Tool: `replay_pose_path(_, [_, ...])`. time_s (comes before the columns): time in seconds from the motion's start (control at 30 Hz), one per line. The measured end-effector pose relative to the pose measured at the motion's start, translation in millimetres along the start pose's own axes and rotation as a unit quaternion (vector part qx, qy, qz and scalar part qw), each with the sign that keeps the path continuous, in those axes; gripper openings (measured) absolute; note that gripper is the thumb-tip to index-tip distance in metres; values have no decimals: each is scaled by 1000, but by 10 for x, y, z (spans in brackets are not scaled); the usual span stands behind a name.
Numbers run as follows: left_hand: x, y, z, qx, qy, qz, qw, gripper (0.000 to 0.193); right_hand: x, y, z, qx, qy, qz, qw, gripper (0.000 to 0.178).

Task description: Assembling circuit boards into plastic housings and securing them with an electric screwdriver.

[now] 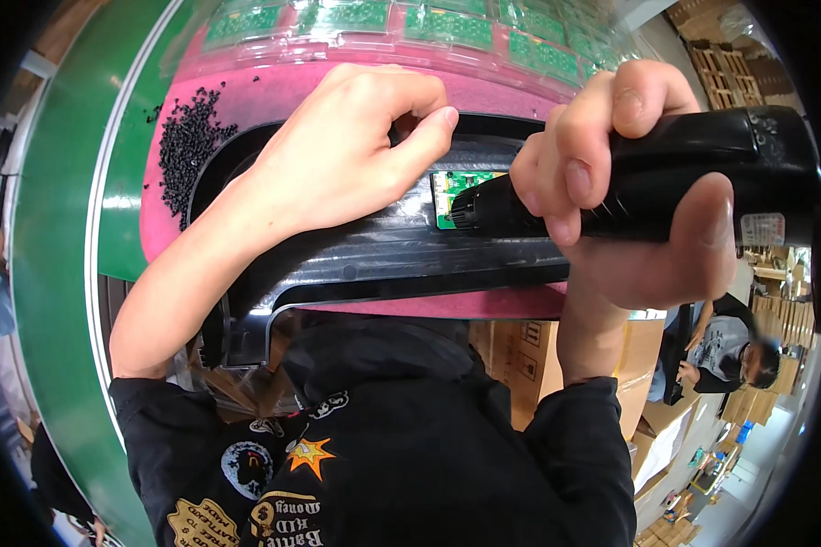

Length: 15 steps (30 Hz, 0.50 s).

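Note:
My right hand (pixel 611 173) is wrapped around a black electric screwdriver (pixel 757 155), which lies nearly level across the view. Its ribbed nose meets a small green circuit board (pixel 461 180) seated in a long black plastic housing (pixel 383 260). Over the left part of that housing is my left hand (pixel 356 146), fingers curled and thumb against the index finger. Whatever that pinch holds, if anything, is too small or hidden to make out. The screwdriver's nose covers part of the board, and the bit itself is hidden.
Small black screws (pixel 192 141) lie in a loose pile on a pink mat (pixel 278 87). Clear plastic trays (pixel 410 41) of green boards stand at the far side. A green table (pixel 55 273) runs along the left. Cardboard boxes (pixel 524 360) and another person (pixel 725 351) are at the right.

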State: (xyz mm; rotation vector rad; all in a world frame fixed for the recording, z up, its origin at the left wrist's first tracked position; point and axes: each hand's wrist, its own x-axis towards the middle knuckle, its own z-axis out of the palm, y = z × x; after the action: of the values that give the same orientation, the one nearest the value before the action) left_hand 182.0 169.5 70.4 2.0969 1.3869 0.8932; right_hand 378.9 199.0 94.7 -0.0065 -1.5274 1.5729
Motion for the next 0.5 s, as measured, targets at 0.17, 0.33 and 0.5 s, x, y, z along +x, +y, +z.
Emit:
replay_pose_path(0.17, [-18,-102,60,-1,14,22,1000,17,4,-22,187,-105,42,36,993,51])
replay_pose_path(0.33, [-37,-154,125,23,41,94,994,16,60,78,288,-109,65,52,991,53])
replay_pose_path(0.5, [-35,-192,105,28,32,130,991,15,43,0,269,-81,56,77,992,56])
